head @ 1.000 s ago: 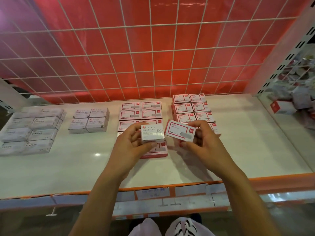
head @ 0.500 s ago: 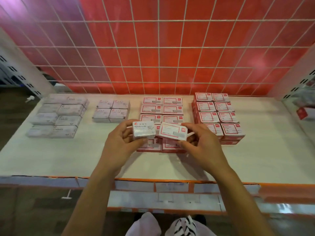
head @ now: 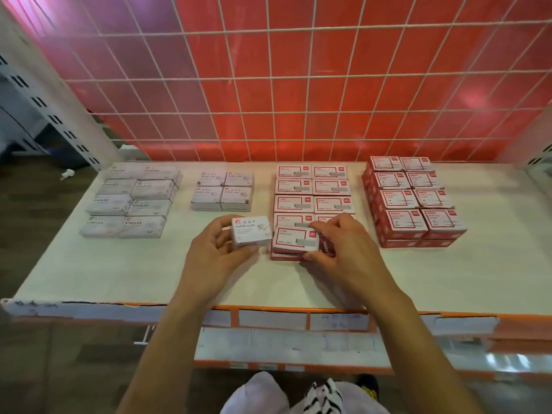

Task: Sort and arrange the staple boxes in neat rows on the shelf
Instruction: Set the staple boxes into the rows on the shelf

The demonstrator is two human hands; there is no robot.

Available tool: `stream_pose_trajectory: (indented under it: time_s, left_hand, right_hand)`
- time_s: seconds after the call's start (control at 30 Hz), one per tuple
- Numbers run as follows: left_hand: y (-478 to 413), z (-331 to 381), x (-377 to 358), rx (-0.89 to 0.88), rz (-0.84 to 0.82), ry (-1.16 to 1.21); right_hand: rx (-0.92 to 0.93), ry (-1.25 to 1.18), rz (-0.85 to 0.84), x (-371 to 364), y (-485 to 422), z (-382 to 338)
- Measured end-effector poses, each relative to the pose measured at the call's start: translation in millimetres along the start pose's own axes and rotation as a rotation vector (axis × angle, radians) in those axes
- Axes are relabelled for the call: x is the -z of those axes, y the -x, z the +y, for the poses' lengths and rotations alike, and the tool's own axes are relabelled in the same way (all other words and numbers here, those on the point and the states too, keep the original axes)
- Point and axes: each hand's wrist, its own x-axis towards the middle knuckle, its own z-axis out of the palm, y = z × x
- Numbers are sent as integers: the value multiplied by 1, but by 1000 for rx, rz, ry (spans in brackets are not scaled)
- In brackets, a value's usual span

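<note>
Currently, a white box marked PAPER CLIPS [head: 251,233] is gripped by the left hand [head: 216,258], with the thumb at its near side and the fingers curled over its far edge. It is held over the shelf [head: 119,273], just in front of a two-by-two block of similar white boxes [head: 224,191]. A red-and-white box [head: 295,241] is pinched by the right hand [head: 343,252], with the thumb at the near edge and the fingertips at the far right corner. This box is laid flat at the front left of the red-and-white group [head: 313,189], which is set out in two columns. Whether it rests fully on the box beneath cannot be told. The two held boxes are just beside each other.

At the far left, white boxes marked STAPLES [head: 131,201] are arranged in two columns of four. At the far right, a taller stack of red boxes [head: 415,201] is arranged likewise. Behind the shelf, a white wire grid [head: 268,85] is seen against a red panel. Paper label strips [head: 298,319] are fixed along the shelf's orange front edge.
</note>
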Motion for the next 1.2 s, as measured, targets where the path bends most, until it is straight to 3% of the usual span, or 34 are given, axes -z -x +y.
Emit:
stream_pose_trajectory:
  time_s: [0.33,1.2]
  left_hand:
    - [0,-1,4,11,-31,13]
    - [-8,-4,5,23,-75,17]
  right_hand:
    - [-11,142,-40,0,-5,-7]
    - [-55,134,1,-5,0,-11]
